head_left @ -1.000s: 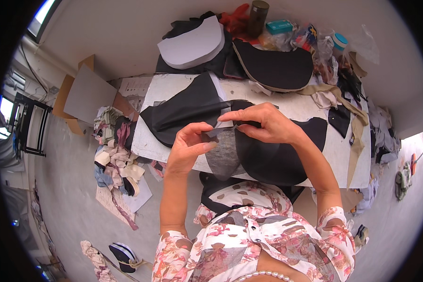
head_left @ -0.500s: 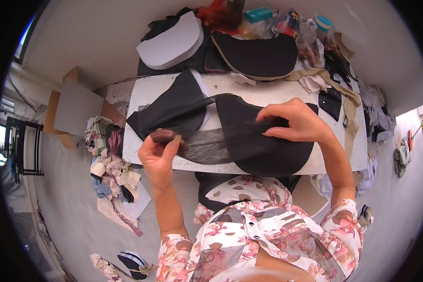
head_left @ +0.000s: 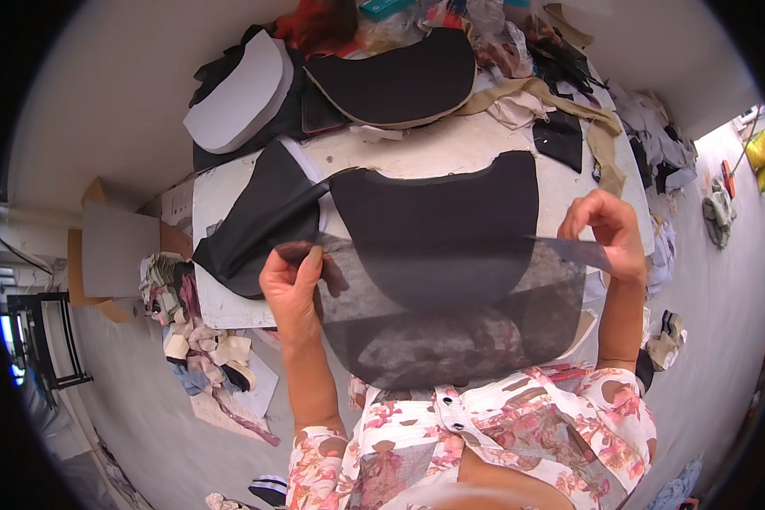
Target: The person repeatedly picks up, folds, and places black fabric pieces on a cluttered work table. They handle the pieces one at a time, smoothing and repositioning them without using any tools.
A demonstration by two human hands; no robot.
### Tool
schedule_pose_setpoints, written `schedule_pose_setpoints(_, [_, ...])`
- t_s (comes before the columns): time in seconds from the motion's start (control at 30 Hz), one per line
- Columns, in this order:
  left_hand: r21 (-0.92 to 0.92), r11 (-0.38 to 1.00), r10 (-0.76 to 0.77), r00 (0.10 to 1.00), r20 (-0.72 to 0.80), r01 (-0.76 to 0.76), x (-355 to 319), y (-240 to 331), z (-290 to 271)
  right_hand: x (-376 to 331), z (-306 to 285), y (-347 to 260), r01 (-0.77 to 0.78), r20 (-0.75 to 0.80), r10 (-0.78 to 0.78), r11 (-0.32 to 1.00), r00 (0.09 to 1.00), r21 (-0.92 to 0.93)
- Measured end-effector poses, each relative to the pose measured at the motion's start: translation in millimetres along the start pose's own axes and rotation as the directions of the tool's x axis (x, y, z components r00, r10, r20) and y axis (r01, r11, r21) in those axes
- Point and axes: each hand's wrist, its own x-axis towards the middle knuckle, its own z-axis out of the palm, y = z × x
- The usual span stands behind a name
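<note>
Between my two hands hangs a sheer black fabric piece (head_left: pixel 450 340) with a rounded lower edge, stretched out in front of my blouse. My left hand (head_left: pixel 293 280) pinches its left upper corner between thumb and fingers. At the opposite corner, my right hand (head_left: pixel 608 234) grips the same cloth with curled fingers. Through and behind the sheer cloth shows a black curved panel (head_left: pixel 442 204) lying on the white table (head_left: pixel 382 157), its far edge scooped. More black fabric (head_left: pixel 259 221) lies on the table to the left, beyond my left hand.
At the table's back lie white curved pieces (head_left: pixel 238 93) and a stack of black curved panels (head_left: pixel 399 76). Beige strips (head_left: pixel 561 93) and plastic bags (head_left: pixel 497 42) crowd the back right. Scraps (head_left: pixel 208 348) pile on the left, near a cardboard box (head_left: pixel 119 255).
My right hand has moved right and the sheer fabric is now spread wide and nearer my body. The view has shifted, so the table items appear further left and higher.
</note>
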Motion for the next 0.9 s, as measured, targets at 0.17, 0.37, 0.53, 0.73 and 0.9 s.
schedule_pose_setpoints(0.17, [-0.047, 0.997, -0.053, 0.996, 0.069, 0.056, 25, -52, 3, 5, -11, 39, -0.173, -0.17, 0.149, 0.976, 0.974, -0.134])
schedule_pose_setpoints(0.37, [0.265, 0.963, -0.033, 0.999, -0.043, 0.043, 44, -74, 6, 18, -14, 80, -0.215, -0.271, 0.169, 0.965, 0.948, -0.152])
schedule_pose_setpoints(0.53, [0.644, 0.756, 0.178, 0.983, -0.034, -0.115, 62, -82, 12, 30, -13, 89, -0.214, -0.336, 0.144, 0.96, 0.931, -0.182])
schedule_pose_setpoints(0.73, [0.749, 0.65, 0.254, 0.966, -0.056, -0.128, 72, -90, 13, 35, -11, 101, -0.219, -0.393, 0.064, 0.905, 0.917, -0.366])
schedule_pose_setpoints(0.9, [0.768, 0.628, 0.265, 0.962, -0.057, -0.127, 76, -91, 12, 36, -9, 106, -0.219, -0.427, -0.028, 0.827, 0.904, -0.517])
